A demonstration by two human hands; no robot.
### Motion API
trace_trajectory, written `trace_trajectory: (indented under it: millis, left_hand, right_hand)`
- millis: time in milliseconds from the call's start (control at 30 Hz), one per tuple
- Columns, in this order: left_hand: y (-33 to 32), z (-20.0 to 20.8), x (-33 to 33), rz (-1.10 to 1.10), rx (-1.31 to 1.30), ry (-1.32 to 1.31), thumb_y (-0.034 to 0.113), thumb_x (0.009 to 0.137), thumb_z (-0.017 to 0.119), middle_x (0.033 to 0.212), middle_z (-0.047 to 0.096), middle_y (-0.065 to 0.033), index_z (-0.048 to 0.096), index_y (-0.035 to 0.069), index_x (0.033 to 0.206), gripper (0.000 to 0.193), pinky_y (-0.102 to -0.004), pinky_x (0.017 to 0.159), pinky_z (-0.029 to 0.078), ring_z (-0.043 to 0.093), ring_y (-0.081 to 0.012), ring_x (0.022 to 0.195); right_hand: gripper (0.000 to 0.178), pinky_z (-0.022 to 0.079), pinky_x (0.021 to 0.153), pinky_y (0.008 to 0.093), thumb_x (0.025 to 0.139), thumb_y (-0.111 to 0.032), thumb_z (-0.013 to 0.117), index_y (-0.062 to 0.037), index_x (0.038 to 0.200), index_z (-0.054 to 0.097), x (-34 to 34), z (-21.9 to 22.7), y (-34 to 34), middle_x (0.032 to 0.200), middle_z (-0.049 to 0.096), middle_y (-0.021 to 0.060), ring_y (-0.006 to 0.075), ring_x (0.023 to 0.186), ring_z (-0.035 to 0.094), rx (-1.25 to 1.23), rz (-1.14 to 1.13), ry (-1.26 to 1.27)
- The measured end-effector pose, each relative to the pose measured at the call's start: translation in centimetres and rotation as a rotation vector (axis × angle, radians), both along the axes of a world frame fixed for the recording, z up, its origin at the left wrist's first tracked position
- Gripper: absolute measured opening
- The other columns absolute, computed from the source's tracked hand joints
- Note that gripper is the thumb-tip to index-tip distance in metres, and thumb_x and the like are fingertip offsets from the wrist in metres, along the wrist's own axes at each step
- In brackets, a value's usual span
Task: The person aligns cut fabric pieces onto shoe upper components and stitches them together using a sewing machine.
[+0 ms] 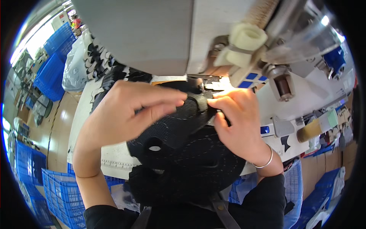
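In front of me is a sewing machine [145, 34], its lit stitching area directly under the head. A black mesh fabric piece [167, 124] with a small round hole lies beneath the needle area and spreads toward me. More black fabric [171, 187] is bunched over the table's front edge. My left hand [137, 108] is over the fabric's left side, fingers stretched out and thumb apart, with nothing between them. Close to the needle area on the right, my right hand [238, 122] has its fingers closed on the fabric's edge. The needle itself is hard to make out.
Black cut pieces [101, 61] are piled at the table's far left, beside a clear plastic bag [75, 68]. Blue crates [63, 189] stand on the floor at left, with another blue crate [318, 194] at right. A ruler strip [114, 164] runs along the front edge.
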State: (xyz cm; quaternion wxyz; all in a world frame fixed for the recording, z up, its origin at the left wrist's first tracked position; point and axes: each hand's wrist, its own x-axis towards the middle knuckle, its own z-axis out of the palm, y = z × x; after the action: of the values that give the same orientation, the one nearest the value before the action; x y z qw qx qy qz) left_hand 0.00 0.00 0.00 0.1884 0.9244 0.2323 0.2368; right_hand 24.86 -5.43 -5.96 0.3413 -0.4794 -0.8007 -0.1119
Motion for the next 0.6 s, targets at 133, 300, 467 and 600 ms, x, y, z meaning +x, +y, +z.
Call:
trace_trajectory:
  millis: [133, 300, 467, 600]
  left_hand:
    - [-0.4, -3.4, 1.0, 0.193, -0.219, -0.126, 0.007, 0.087, 0.067, 0.125, 0.061, -0.0114, 0.049, 0.008, 0.139, 0.055, -0.0268, 0.079, 0.051, 0.062, -0.0140, 0.101]
    - [-0.5, -4.7, 0.7, 0.045, -0.740, -0.350, 0.011, 0.087, 0.070, 0.119, 0.064, -0.0119, 0.035, 0.008, 0.147, 0.070, -0.0292, 0.082, 0.050, 0.060, -0.0110, 0.098]
    - [-1.8, -4.1, 0.5, 0.171, -0.175, -0.135, 0.012, 0.084, 0.072, 0.110, 0.067, -0.0174, 0.049, -0.001, 0.136, 0.058, -0.0303, 0.086, 0.049, 0.067, -0.0220, 0.096]
    - [-3.5, -4.7, 1.1, 0.228, -0.282, -0.276, 0.011, 0.083, 0.073, 0.111, 0.067, -0.0188, 0.049, -0.001, 0.137, 0.060, -0.0260, 0.084, 0.047, 0.063, -0.0139, 0.091]
  right_hand:
    - [0.025, 0.044, 0.078, 0.0362, 0.067, 0.008, 0.058, -0.0056, 0.087, 0.066, 1.3, -1.0, 1.5, 0.094, 0.065, 0.0095, 0.0282, 0.086, 0.059, 0.178, 0.149, 0.220]
    - [0.024, 0.047, 0.072, 0.0343, 0.069, 0.008, 0.056, -0.0030, 0.089, 0.065, 0.6, -1.0, 1.6, 0.090, 0.062, 0.0115, 0.0280, 0.081, 0.060, 0.163, 0.124, 0.240]
    - [0.024, 0.044, 0.073, 0.0328, 0.069, 0.008, 0.057, -0.0048, 0.087, 0.067, 1.0, -1.0, 1.5, 0.089, 0.065, 0.0085, 0.0249, 0.081, 0.059, 0.084, 0.167, 0.371]
    - [0.023, 0.038, 0.077, 0.0323, 0.069, 0.008, 0.061, -0.0081, 0.082, 0.069, 1.4, -1.6, 2.2, 0.090, 0.070, 0.0031, 0.0203, 0.081, 0.057, 0.170, 0.198, 0.332]
